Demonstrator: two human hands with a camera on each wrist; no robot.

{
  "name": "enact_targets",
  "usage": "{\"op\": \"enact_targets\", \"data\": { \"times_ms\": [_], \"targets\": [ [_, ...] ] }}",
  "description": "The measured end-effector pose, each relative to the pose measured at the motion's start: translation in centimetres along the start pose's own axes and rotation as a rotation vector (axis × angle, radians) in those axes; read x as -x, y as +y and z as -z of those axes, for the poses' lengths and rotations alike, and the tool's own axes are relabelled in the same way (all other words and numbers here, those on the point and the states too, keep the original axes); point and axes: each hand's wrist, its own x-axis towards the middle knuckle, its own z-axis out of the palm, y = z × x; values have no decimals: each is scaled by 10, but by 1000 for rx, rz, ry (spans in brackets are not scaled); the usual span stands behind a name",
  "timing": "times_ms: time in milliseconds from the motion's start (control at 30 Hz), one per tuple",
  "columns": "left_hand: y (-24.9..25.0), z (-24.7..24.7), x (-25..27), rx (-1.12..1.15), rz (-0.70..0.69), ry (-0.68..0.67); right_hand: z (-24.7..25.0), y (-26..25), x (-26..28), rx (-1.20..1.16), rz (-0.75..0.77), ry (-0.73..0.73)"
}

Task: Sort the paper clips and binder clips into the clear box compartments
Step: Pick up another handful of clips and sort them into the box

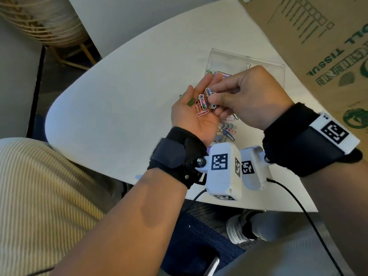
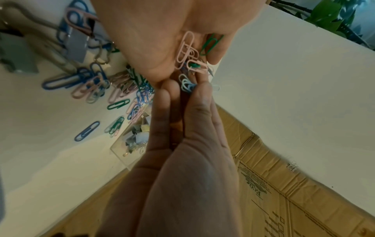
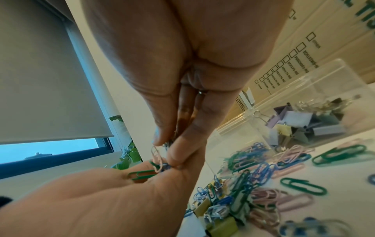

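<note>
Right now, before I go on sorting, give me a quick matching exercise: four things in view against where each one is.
Things:
1. left hand
2. right hand
3. clear box
4. cardboard box

Places or states:
A. holds binder clips inside
B. palm up, cupping small paper clips
C. stands at the table's far right edge
D. pinches pale clips above the palm

Pairs: 1-B, 2-D, 3-A, 4-C
</note>
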Motion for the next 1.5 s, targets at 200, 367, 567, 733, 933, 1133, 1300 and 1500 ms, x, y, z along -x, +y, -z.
{"op": "enact_targets", "data": {
  "times_ms": [200, 367, 567, 733, 933, 1133, 1300, 1500],
  "targets": [
    [1, 7, 0, 50, 35, 22, 14, -12, -10, -173, 21, 129],
    [2, 10, 0, 78, 65, 25, 35, -17, -45, 18, 69, 381],
    [3, 8, -1, 80, 69, 29, 38, -13, -68, 426, -7, 247],
    [6, 8, -3, 100, 43, 13, 28, -32, -36, 441, 164, 205],
    [3, 3, 0, 79, 10, 31, 1, -32, 1, 763, 189, -191],
    [-1, 7, 0, 99, 57, 70, -16, -26, 2, 787, 298, -146],
    [0, 2, 0, 63, 21, 31, -10, -24, 5, 594, 269, -32],
    [3, 2, -1, 0, -11, 30, 7, -17, 2, -97, 68, -12]
  ]
}}
